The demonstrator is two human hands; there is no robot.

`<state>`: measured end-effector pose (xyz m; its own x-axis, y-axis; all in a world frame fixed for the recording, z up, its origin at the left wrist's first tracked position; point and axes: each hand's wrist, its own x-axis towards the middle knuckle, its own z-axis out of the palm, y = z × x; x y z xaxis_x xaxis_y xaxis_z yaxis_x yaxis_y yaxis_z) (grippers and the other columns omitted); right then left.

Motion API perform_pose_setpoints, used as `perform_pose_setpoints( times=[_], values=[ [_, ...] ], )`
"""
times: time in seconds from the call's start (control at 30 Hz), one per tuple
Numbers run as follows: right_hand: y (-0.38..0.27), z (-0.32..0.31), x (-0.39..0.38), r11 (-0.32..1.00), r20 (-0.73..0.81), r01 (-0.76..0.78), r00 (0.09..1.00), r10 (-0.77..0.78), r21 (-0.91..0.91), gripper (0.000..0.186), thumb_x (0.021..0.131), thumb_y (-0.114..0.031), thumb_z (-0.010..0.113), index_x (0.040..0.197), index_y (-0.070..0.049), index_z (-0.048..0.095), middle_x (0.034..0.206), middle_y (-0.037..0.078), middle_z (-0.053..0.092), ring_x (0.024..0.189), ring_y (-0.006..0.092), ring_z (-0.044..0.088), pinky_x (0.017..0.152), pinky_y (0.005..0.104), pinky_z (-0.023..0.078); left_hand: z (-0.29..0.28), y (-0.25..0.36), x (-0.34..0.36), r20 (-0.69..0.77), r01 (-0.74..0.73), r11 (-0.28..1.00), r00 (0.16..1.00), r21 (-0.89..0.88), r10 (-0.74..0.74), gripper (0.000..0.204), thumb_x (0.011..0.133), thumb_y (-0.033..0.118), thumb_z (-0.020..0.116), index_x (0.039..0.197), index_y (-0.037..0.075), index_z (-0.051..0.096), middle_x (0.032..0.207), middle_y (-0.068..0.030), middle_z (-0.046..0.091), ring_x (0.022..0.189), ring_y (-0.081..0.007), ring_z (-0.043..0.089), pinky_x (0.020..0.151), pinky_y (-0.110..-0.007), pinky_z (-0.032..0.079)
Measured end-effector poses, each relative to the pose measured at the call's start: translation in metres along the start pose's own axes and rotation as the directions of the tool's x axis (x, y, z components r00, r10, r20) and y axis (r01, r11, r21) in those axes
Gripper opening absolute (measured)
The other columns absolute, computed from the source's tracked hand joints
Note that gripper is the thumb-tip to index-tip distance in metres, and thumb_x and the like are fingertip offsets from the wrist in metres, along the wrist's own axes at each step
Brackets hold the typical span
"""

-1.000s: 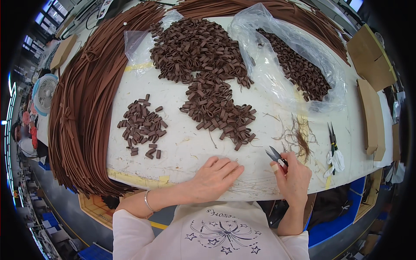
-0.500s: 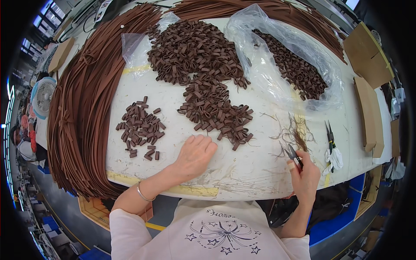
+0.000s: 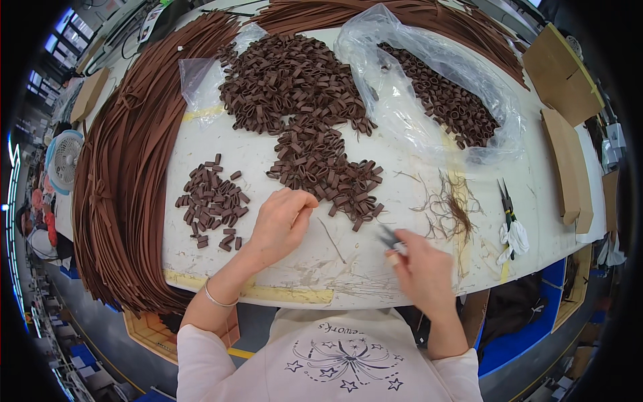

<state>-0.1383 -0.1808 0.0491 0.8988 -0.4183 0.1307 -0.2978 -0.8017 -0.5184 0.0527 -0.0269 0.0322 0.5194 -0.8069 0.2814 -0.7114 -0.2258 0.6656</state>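
Brown loops (image 3: 320, 157) piled on tabletop (image 3: 281, 276), just beyond left hand (image 3: 282, 220), the nearer one. Pile's long axis runs away from the body, near end slanting right. Left hand curled; can't tell if it holds anything. Right hand (image 3: 424, 269) wrapped round blurred snips (image 3: 391, 238), tips forward-left toward loops.

Factory-type wkshop w/ worktable (image 3: 254, 149) (brn straps (image 3: 127, 181), loops (image 3: 288, 80))
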Motion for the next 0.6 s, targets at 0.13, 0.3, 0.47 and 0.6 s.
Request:
perform_pose_setpoints(
  times=[0.13, 0.3, 0.47, 0.6],
  values=[
    [-0.018, 0.036, 0.002, 0.975, 0.191, 0.193, 0.967, -0.171, -0.107, 0.028, 0.078, -0.025, 0.057, 0.099, -0.007, 0.053, 0.066, 0.007, 0.054, 0.052, 0.0224, 0.058, 0.045, 0.0330, 0.044, 0.009, 0.004, 0.014, 0.074, -0.053, 0.998, 0.996, -0.030, 0.055, 0.008, 0.074, -0.002, 0.055, 0.081, 0.000, 0.058, 0.072, -0.0080, 0.057, 0.066, -0.0192, 0.053, 0.054, -0.028, 0.042],
    [0.023, 0.002, -0.006, 0.982, 0.101, -0.037, 0.993, 0.057, -0.188, 0.024, 0.078, -0.023, 0.057, 0.097, -0.008, 0.055, 0.068, 0.009, 0.056, 0.055, 0.0240, 0.058, 0.048, 0.0343, 0.044, 0.008, 0.004, 0.010, 0.156, -0.002, 0.998, 0.988, -0.060, 0.011, 0.007, 0.074, -0.001, 0.055, 0.081, 0.000, 0.058, 0.068, -0.0086, 0.058, 0.058, -0.0206, 0.052, 0.052, -0.030, 0.042],
    [0.061, -0.038, -0.019, 0.899, -0.138, -0.321, 0.946, 0.292, -0.299, 0.022, 0.077, -0.021, 0.058, 0.095, -0.008, 0.055, 0.070, 0.010, 0.058, 0.059, 0.0269, 0.058, 0.052, 0.0374, 0.043, 0.031, 0.018, 0.009, 0.224, -0.063, 0.997, 0.973, 0.050, 0.051, 0.009, 0.075, 0.009, 0.059, 0.079, 0.002, 0.055, 0.060, -0.0094, 0.056, 0.052, -0.0234, 0.053, 0.048, -0.032, 0.041],
    [0.038, -0.024, -0.020, 0.942, -0.092, -0.295, 0.955, 0.283, -0.160, 0.024, 0.077, -0.021, 0.058, 0.096, -0.008, 0.054, 0.074, 0.010, 0.059, 0.061, 0.0280, 0.058, 0.052, 0.0382, 0.043, 0.057, 0.032, 0.016, 0.277, -0.086, 0.958, 0.961, 0.272, 0.007, 0.020, 0.074, 0.018, 0.062, 0.076, 0.004, 0.048, 0.054, -0.0096, 0.054, 0.049, -0.0265, 0.054, 0.045, -0.036, 0.039]
  ],
)
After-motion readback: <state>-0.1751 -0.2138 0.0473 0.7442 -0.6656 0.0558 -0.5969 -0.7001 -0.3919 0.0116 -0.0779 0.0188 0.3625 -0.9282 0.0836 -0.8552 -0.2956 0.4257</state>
